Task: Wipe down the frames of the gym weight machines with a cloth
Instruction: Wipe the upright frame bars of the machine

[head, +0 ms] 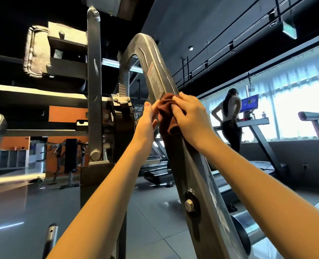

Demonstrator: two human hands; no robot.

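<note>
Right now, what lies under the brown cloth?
The slanted metal frame bar, just below its warning label. The right hand grips the brown cloth against it; the left hand touches the cloth's edge. The bar's surface beneath is hidden.

light: daylight came from blown-out windows (289,109) at right
left: was dim
floor (14,202): glared
edges: fisheye-bent, smeared

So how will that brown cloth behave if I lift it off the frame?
Probably floppy: the cloth bunches in folds, its tail hanging down the frame. Looks thin, so likely light; may slide on glossy metal.
</note>
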